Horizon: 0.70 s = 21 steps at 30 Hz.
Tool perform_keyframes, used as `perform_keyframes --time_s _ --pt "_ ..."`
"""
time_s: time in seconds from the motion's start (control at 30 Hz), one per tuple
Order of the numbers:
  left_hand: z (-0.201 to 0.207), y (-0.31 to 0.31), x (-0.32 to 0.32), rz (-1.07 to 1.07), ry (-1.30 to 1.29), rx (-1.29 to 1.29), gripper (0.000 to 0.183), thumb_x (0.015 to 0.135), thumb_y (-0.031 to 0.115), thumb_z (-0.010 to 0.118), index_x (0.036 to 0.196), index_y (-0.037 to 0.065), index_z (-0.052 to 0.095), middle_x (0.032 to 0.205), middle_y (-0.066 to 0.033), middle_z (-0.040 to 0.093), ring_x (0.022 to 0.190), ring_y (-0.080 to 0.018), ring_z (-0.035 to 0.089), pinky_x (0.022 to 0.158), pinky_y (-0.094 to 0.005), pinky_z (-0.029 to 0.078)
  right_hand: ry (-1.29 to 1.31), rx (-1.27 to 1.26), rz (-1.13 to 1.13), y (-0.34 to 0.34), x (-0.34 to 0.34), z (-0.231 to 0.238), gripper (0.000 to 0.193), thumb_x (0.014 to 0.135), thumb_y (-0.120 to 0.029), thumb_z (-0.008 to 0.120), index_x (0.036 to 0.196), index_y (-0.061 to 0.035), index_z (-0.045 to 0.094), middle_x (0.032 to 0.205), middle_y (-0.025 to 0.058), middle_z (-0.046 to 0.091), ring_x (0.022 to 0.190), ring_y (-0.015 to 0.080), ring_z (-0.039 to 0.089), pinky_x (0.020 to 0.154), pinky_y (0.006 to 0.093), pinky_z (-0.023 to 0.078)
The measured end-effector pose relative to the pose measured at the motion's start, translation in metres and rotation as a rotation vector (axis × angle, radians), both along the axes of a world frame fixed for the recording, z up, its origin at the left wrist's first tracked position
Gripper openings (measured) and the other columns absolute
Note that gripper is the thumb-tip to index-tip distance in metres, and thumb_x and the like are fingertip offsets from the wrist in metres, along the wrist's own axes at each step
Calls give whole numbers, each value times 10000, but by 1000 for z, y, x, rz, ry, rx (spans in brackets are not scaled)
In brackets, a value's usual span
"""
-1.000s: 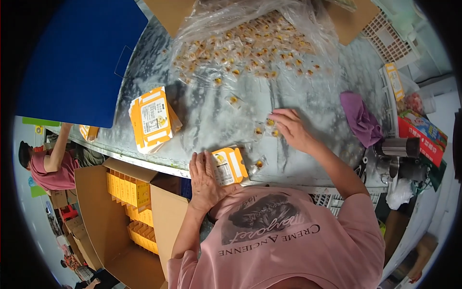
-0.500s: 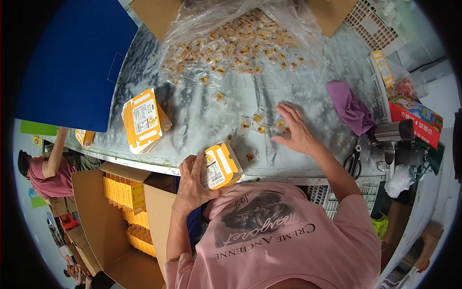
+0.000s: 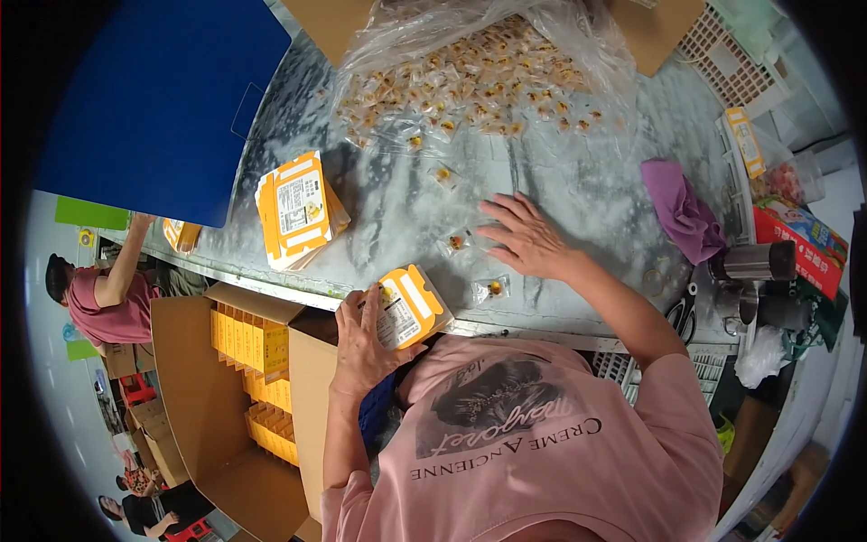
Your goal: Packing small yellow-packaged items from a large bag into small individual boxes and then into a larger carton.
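Observation:
At the table's front edge my left hand (image 3: 359,348) grips a small yellow-and-white carton (image 3: 414,309), its printed side and flaps turned up. Fingers spread, my right hand (image 3: 526,238) lies palm down over the marbled table (image 3: 379,226). Whatever is under that palm is hidden. One small clear packet (image 3: 454,242) with a yellow-brown piece inside lies just left of its fingertips. A second packet (image 3: 492,288) rests nearer the table edge, between the carton and my right wrist. Farther back is a single packet (image 3: 442,175), apart from the heap.
A heap of packets (image 3: 470,81) spills from clear plastic at the back. Flattened yellow cartons (image 3: 300,210) are stacked at left. A large cardboard box (image 3: 226,434) holds yellow boxes. Purple cloth (image 3: 679,210), scissors (image 3: 684,316) and a metal cup (image 3: 754,261) sit right. A co-worker (image 3: 99,294) stands far left.
My right hand has moved left over where several packets lay; fewer show beside it now. My left hand keeps hold of the carton. The whole view has shifted slightly.

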<state>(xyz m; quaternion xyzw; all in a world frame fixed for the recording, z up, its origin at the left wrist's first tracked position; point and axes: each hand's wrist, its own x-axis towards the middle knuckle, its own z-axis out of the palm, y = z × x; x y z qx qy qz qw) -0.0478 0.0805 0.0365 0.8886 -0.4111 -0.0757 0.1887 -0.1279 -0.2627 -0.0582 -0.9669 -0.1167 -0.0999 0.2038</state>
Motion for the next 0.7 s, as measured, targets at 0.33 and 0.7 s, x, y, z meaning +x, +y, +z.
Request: perform_keyframes --time_s 0.33,0.7 --pt "-10 -5 2 45 18 -21 1116 592 464 907 1462 4 380 1310 -260 426 1189 -430 428 1026 -505 395 -89 32 10 62 -48 12 316 842 -277 712 1078 -83 634 1354 169 511 1372 356 389 1186 567 210" --pt "-15 -3 3 54 -22 -22 1111 597 466 902 1449 -23 382 1313 -281 417 1196 -454 418 1033 -529 378 79 86 -158 42 29 38 796 816 -340 735 1452 -46 358 1522 190 295 1454 388 205 1203 545 155"
